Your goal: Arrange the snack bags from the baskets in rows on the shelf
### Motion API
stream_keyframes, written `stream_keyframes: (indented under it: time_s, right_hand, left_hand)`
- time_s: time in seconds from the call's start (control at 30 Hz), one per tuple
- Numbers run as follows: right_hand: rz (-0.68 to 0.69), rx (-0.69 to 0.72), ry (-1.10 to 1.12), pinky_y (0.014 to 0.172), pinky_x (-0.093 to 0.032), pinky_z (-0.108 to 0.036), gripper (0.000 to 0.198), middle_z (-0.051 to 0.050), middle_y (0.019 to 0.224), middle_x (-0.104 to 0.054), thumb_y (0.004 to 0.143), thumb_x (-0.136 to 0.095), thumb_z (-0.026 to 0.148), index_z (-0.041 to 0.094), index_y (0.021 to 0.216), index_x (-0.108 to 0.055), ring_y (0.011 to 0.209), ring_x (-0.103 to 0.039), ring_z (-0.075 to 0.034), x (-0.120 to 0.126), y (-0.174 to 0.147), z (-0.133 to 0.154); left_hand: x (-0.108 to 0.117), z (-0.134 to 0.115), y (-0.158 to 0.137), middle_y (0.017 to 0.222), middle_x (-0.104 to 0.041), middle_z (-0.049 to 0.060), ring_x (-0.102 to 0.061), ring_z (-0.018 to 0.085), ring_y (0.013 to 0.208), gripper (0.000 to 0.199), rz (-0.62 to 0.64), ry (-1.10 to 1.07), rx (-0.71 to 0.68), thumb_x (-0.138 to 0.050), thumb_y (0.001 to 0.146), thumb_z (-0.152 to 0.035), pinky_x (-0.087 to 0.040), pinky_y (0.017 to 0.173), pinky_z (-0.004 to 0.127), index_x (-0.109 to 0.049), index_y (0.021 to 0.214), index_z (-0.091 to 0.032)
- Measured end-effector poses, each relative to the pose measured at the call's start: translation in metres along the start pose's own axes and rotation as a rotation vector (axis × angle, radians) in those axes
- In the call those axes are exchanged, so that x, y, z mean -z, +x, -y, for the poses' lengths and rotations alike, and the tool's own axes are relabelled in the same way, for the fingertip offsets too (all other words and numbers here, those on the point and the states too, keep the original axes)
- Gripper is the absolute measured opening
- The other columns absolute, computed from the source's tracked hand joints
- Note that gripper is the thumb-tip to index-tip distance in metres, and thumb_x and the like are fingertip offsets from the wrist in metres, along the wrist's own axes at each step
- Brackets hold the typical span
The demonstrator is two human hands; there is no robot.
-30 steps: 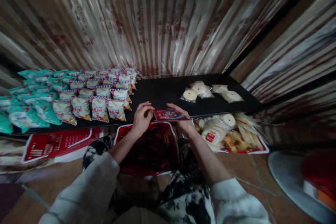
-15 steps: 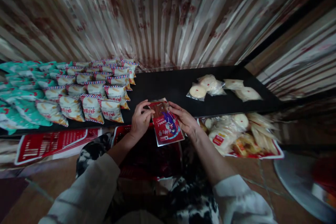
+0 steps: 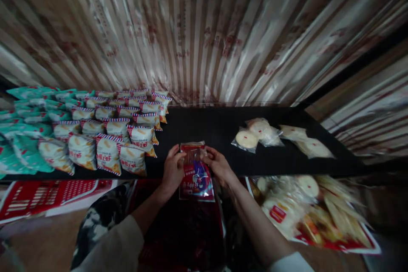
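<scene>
Between my two hands is a flat snack packet (image 3: 196,180), red with a purple-blue print and a clear upper part showing brown contents. My left hand (image 3: 174,169) pinches its left edge near the top, fingers closed. On the opposite edge, my right hand (image 3: 219,165) grips the packet with thumb and fingers. The packet is held tilted, at the front edge of a black shelf (image 3: 197,125). Below it, over my lap, lies a dark red bag (image 3: 185,233), whose contents are too dark to make out.
White snack bags (image 3: 107,153) stand in rows on the left of the shelf, beside green bags (image 3: 33,146). Clear packets with round pale discs (image 3: 247,139) and flat pale packets (image 3: 314,148) lie to the right. Below them is a red-edged bag (image 3: 366,242) of more packets. A striped curtain (image 3: 191,29) hangs behind.
The view has tipped upward, so shelf and goods sit lower. The packet has turned a little to stand straighter. Both hands keep their hold on its edges.
</scene>
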State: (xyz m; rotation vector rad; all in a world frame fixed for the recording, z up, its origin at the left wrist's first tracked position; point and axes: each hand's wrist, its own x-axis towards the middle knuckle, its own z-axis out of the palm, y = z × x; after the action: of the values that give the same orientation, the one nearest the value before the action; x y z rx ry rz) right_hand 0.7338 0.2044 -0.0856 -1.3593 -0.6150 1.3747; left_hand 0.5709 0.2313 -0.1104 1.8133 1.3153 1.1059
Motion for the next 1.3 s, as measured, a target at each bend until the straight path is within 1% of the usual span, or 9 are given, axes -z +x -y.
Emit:
stream_keyframes:
  time_s: [0.1,0.2,0.27,0.33,0.57,0.8,1.07,1.2,1.3]
  right_hand:
    - [-0.027,0.081,0.018,0.062,-0.052,-0.031,0.054,-0.003,0.087,-0.073,0.06,-0.073,0.026,0.023,0.111,-0.057,0.068,-0.066,-0.019,-0.007,0.018,0.013]
    - [-0.07,0.164,0.001,0.063,-0.052,-0.031,0.058,-0.003,0.092,-0.072,0.061,-0.071,0.027,0.023,0.117,-0.055,0.07,-0.067,-0.018,-0.013,0.047,0.029]
    - [-0.101,0.21,-0.033,0.064,-0.053,-0.031,0.06,-0.003,0.091,-0.072,0.061,-0.07,0.029,0.022,0.119,-0.055,0.071,-0.067,-0.018,-0.017,0.072,0.035]
    - [-0.137,0.252,-0.075,0.063,-0.053,-0.03,0.061,-0.002,0.088,-0.072,0.062,-0.067,0.029,0.022,0.121,-0.054,0.071,-0.066,-0.018,-0.021,0.097,0.039]
    - [-0.227,0.292,-0.2,0.064,-0.053,-0.028,0.051,-0.001,0.085,-0.072,0.064,-0.059,0.021,0.021,0.115,-0.059,0.071,-0.066,-0.017,-0.048,0.163,0.053]
    - [-0.242,0.361,-0.388,0.072,-0.053,-0.03,0.046,-0.004,0.092,-0.072,0.067,-0.055,0.019,0.021,0.113,-0.061,0.078,-0.067,-0.018,-0.066,0.201,0.065]
    - [-0.298,0.411,-0.586,0.08,-0.052,-0.035,0.054,-0.008,0.096,-0.071,0.072,-0.054,0.021,0.016,0.126,-0.053,0.083,-0.067,-0.02,-0.076,0.238,0.063]
    - [-0.285,0.533,-0.723,0.087,-0.048,-0.037,0.053,-0.01,0.101,-0.07,0.075,-0.052,0.021,0.017,0.128,-0.052,0.09,-0.065,-0.023,-0.076,0.246,0.06]
    - [-0.343,0.657,-0.855,0.093,-0.044,-0.041,0.052,-0.011,0.11,-0.066,0.074,-0.05,0.019,0.021,0.126,-0.054,0.1,-0.06,-0.026,-0.075,0.245,0.055]
  left_hand:
    - [-0.009,-0.019,0.019,0.128,-0.054,0.009,-0.054,0.023,0.119,0.036,-0.099,0.028,0.054,-0.044,0.075,0.001,-0.043,0.105,0.043,-0.07,0.091,-0.019]
    - [-0.016,-0.039,0.042,0.136,-0.049,0.01,-0.04,0.028,0.132,0.039,-0.188,0.098,-0.007,-0.048,0.072,0.0,-0.034,0.111,0.047,-0.069,0.099,-0.018]
    - [-0.022,-0.045,0.055,0.142,-0.044,0.011,-0.029,0.031,0.138,0.043,-0.21,0.148,-0.052,-0.049,0.07,0.0,-0.029,0.114,0.049,-0.068,0.104,-0.017]
    - [-0.029,-0.047,0.064,0.144,-0.042,0.011,-0.026,0.032,0.139,0.045,-0.193,0.178,-0.051,-0.05,0.069,0.0,-0.027,0.113,0.051,-0.067,0.106,-0.017]
    - [-0.05,-0.035,0.078,0.145,-0.041,0.013,-0.022,0.031,0.141,0.05,-0.156,0.239,0.017,-0.05,0.071,-0.003,-0.026,0.113,0.053,-0.06,0.119,-0.016]
    - [-0.052,-0.013,0.101,0.142,-0.046,0.012,-0.025,0.031,0.14,0.048,-0.153,0.262,0.028,-0.05,0.076,-0.008,-0.027,0.112,0.053,-0.057,0.123,-0.018]
    - [-0.057,0.002,0.119,0.142,-0.043,0.022,-0.028,0.034,0.138,0.043,-0.095,0.354,0.085,-0.049,0.081,-0.015,-0.025,0.113,0.052,-0.057,0.123,-0.006]
    - [-0.061,0.008,0.119,0.141,-0.046,0.017,-0.03,0.032,0.138,0.041,-0.123,0.352,0.084,-0.048,0.083,-0.018,-0.026,0.113,0.052,-0.059,0.122,-0.012]
    - [-0.063,0.01,0.118,0.141,-0.046,0.018,-0.029,0.032,0.138,0.041,-0.099,0.373,0.082,-0.048,0.083,-0.02,-0.025,0.113,0.052,-0.059,0.122,-0.011]
